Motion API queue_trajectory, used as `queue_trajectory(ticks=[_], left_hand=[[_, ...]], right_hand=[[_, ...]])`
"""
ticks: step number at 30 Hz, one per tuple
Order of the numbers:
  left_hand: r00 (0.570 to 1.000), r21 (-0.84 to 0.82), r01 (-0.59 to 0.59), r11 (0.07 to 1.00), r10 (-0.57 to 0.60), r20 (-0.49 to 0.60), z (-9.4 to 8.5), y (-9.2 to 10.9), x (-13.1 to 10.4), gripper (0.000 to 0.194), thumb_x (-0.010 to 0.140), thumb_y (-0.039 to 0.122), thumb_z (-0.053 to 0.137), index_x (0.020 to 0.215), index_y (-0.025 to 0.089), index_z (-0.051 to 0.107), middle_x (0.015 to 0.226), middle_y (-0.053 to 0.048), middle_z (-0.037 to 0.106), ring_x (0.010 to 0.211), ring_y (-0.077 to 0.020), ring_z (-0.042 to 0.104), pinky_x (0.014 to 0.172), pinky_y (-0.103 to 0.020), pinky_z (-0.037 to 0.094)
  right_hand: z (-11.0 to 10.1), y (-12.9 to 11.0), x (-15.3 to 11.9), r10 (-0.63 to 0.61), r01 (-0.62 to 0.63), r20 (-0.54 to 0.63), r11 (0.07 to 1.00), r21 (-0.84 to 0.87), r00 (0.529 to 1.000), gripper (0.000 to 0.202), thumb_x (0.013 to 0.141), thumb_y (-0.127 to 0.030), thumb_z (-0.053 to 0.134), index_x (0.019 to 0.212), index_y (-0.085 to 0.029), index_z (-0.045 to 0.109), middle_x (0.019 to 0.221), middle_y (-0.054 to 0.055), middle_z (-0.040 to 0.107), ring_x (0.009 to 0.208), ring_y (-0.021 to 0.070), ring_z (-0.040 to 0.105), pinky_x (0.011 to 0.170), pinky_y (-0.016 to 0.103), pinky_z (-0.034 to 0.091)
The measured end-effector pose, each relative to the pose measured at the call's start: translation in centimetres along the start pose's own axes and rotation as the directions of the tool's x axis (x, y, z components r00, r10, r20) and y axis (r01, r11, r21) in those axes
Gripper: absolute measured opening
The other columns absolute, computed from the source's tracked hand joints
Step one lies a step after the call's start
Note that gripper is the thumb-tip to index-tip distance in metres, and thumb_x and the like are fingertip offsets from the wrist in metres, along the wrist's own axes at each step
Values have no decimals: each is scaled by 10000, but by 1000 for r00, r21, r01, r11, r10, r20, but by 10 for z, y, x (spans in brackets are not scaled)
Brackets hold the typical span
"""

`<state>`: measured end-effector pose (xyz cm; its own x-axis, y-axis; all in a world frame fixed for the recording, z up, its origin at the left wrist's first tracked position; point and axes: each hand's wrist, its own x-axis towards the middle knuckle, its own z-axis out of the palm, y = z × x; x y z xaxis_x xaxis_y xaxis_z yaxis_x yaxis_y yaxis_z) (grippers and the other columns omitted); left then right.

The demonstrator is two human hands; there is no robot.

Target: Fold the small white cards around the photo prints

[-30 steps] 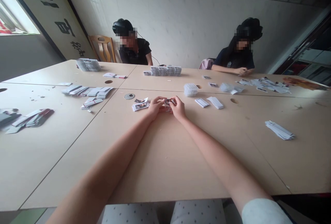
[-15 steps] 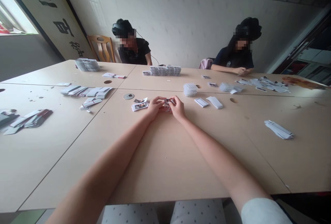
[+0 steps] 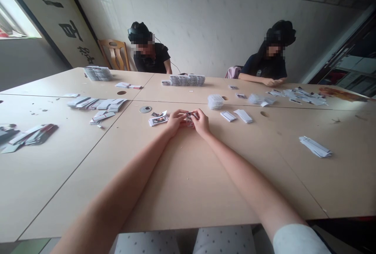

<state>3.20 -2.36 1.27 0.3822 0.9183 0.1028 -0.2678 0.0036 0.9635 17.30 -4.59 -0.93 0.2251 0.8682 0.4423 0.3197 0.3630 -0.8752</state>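
Note:
My left hand and my right hand meet over the middle of the table, both closed on a small dark printed card. My fingers hide its edges, and something clear or shiny shows just below it. Left of my left hand lie several printed picture cards, loosely overlapping. To the right of my right hand rest a white card stack with a dark border and a plain white card stack. Behind these stands a stack of clear plastic sleeves or cases.
Stacked packs line the far middle, with more packs at far left. Paper bundles spread on the left; a white strip bundle lies right. The table has round holes. Two people sit opposite, near scattered cards.
The view has shifted very slightly. My hands keep the card in nearly the same place; the hands of the person at right have moved a little.

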Motion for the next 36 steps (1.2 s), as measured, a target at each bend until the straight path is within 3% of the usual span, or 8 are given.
queue_trajectory(ticks=[9, 19, 36], left_hand=[[1000, -38, 18, 999, -19, -18, 0, -1, 2, 261, 745, 296, 706, 918, 127, 606, 905, -89, 696, 702, -198, 695, 745, -439, 588], [999, 36, -35, 999, 36, -35, 2, 0, -1, 356, 691, 360, 776, 895, 126, 600, 884, -100, 712, 692, -179, 690, 687, -361, 589], [994, 58, -42, 997, 48, -100, 4, -3, 1, 306, 703, 355, 756, 855, 139, 603, 836, -64, 691, 641, -170, 678, 634, -355, 602]], right_hand=[[1, 0, 1, -36, 36, -17, 999, -41, 999, 108, 797, -261, 517, 887, -220, 558, 752, -7, 625, 680, 154, 595, 607, 257, 497], [1, 3, 1, -69, 69, 6, 996, -48, 998, 115, 825, -276, 503, 912, -229, 561, 766, -1, 620, 682, 158, 598, 602, 257, 499], [1, -1, 0, -72, 72, -2, 995, -64, 997, 110, 811, -248, 523, 902, -221, 580, 721, -11, 620, 643, 147, 587, 615, 251, 493]])
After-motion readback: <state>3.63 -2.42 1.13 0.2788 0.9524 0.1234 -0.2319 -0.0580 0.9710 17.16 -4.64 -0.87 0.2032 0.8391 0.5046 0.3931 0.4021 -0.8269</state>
